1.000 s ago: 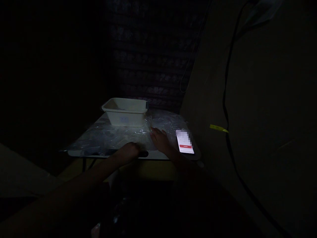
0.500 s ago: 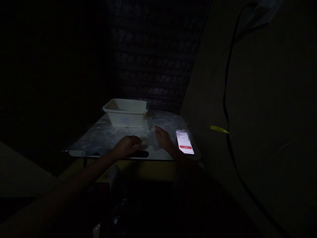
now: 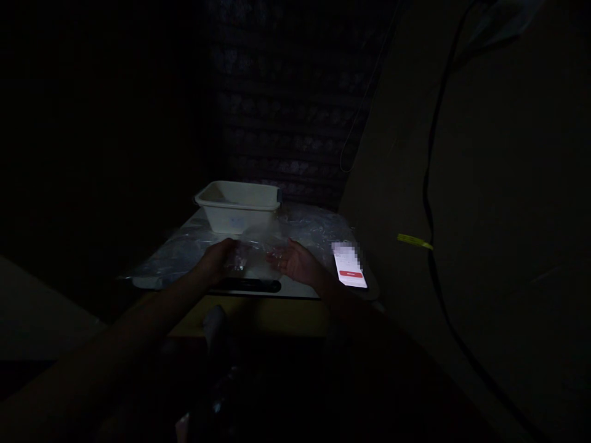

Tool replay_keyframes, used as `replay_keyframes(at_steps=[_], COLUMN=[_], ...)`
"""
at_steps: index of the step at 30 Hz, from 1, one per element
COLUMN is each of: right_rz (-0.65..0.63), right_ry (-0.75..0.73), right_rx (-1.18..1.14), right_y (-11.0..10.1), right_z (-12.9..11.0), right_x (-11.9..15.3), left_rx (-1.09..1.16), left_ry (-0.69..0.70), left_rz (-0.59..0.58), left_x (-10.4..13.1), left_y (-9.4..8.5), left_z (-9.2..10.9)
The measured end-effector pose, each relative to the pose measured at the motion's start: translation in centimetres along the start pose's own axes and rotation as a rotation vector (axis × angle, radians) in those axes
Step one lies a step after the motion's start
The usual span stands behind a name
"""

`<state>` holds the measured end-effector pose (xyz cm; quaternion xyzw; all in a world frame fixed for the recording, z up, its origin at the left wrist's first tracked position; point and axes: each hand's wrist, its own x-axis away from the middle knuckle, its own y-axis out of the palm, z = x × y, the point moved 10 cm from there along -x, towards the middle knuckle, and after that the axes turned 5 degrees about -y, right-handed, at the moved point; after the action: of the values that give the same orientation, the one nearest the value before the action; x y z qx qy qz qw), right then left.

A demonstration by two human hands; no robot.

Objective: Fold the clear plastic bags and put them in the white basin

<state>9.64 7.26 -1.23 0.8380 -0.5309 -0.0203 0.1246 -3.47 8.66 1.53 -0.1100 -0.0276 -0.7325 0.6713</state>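
Observation:
Between my two hands, above the front of a small white table (image 3: 295,288), is a clear plastic bag (image 3: 258,255). My left hand (image 3: 220,259) grips its left side, with the fingers partly behind the plastic. On the other side my right hand (image 3: 299,261) holds the bag's right edge near the thumb, its other fingers loosely bent beneath the film. Just behind the bag stands a cream plastic tub (image 3: 237,218). More clear plastic (image 3: 178,255) lies spread over the table top. The scene is very dark, so the bag's contents, if any, cannot be made out.
A lit phone (image 3: 351,271) lies at the table's right edge. To the right a dark cable (image 3: 428,209) with a yellow tag (image 3: 414,241) hangs along the wall. A patterned curtain (image 3: 295,123) is behind the table.
My left hand has moved left and opened out from its curled pose over the table. The clear bag now stretches between both hands. My right hand has turned palm inward. The view has shifted slightly.

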Motion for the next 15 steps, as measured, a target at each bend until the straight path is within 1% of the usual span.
replay_keyframes(at_steps=[3, 5, 7, 10, 15], right_rz=[0.012, 0.000, -0.003, 0.024, 0.040], right_ry=[0.057, 0.100, 0.135, 0.170, 0.202], right_rx=[-0.073, -0.115, -0.137, -0.160, -0.223], right_y=[-0.2, -0.5, -0.8, -1.5, -2.0], right_z=[1.0, 1.7, 2.2, 2.7, 3.1], right_x=[-0.3, -0.4, -0.3, 0.0, 0.1], left_rx=[0.146, 0.131, 0.100, 0.141, 0.243], left_ry=[-0.186, -0.244, -0.295, -0.359, -0.383], left_rz=[-0.230, -0.313, -0.324, -0.295, -0.270], left_x=[0.1, 0.4, 0.5, 0.4, -0.3], left_y=[2.3, 3.3, 3.8, 4.0, 3.9], left_z=[-2.2, -3.1, -4.0, -5.2, -6.4])
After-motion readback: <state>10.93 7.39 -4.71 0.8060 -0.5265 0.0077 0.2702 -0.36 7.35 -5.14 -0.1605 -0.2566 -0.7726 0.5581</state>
